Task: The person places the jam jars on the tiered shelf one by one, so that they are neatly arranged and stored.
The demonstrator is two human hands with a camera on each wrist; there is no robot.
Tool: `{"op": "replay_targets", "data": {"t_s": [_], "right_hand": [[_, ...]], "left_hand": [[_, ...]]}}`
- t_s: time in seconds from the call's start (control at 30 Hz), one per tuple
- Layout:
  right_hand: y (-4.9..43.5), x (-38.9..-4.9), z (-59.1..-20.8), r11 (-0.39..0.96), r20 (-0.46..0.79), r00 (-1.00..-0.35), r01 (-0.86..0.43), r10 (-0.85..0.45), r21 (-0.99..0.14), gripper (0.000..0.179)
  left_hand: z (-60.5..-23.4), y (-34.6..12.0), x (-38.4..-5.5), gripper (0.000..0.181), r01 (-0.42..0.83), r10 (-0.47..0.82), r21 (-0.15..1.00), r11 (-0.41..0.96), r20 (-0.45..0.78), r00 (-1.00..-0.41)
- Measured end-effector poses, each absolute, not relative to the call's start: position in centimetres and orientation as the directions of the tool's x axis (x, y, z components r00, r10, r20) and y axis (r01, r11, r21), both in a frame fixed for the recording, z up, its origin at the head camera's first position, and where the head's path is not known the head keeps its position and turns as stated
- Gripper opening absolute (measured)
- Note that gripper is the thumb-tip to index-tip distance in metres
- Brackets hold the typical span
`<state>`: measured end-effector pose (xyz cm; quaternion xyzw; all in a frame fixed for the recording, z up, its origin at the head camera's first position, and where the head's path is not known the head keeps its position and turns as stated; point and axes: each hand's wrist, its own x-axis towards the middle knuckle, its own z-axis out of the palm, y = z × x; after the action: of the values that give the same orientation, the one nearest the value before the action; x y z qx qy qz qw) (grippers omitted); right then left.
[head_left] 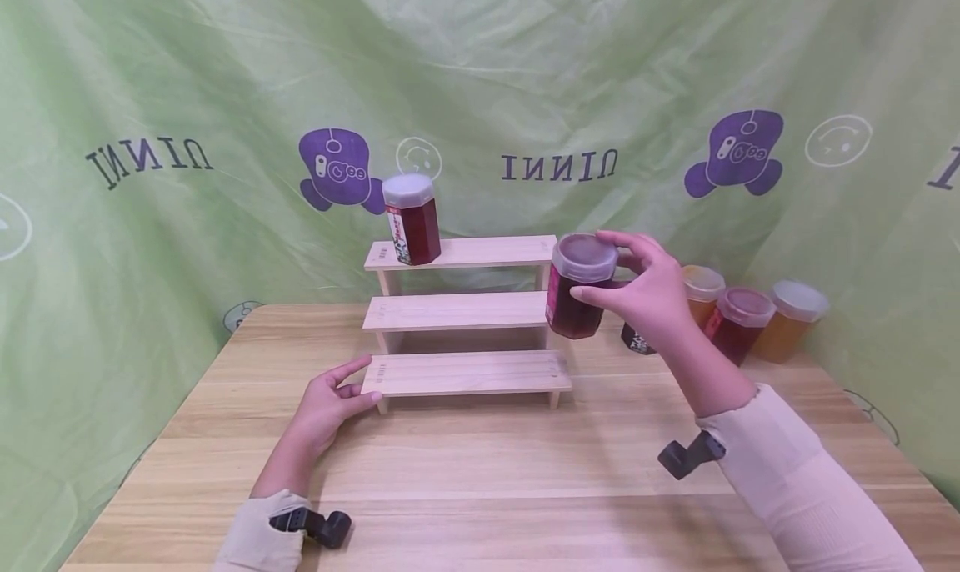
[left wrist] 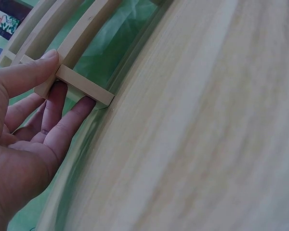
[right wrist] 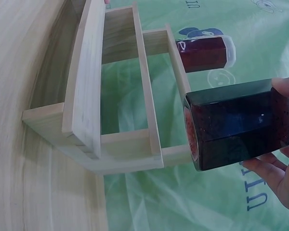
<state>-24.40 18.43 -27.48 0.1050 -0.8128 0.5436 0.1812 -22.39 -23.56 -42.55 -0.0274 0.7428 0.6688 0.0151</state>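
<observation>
A three-tier wooden step shelf (head_left: 465, 373) stands on the table. On the left end of its top tier sits a red jar (head_left: 422, 230) with a white lid. My left hand (head_left: 330, 405) grips the left end of the lowest tier, thumb on the board and fingers around its end, as the left wrist view shows. With thumb and fingers near the lid, my right hand (head_left: 651, 295) holds a dark red faceted jar (right wrist: 231, 127) upright. This jar is raised off the table, by the right end of the shelf, and overlaps the middle tier's end in the head view.
Behind my right forearm stand an orange jar (head_left: 703, 282), a red jar (head_left: 741, 318) and another orange jar (head_left: 791, 322). A dark jar (head_left: 637, 341) is mostly hidden by the right hand. A green printed curtain (head_left: 465, 72) hangs behind the wooden table (head_left: 480, 489).
</observation>
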Motion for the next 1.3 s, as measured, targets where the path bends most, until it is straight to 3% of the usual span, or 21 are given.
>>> {"op": "replay_targets", "data": {"t_s": [1.3], "right_hand": [[15.4, -28.9, -24.4, 0.407, 0.467, -0.882, -0.406, 0.06, -0.818, 0.072]], "left_hand": [[-42.6, -23.6, -22.5, 0.073, -0.063, -0.02, 0.993, 0.101, -0.062, -0.998]]}}
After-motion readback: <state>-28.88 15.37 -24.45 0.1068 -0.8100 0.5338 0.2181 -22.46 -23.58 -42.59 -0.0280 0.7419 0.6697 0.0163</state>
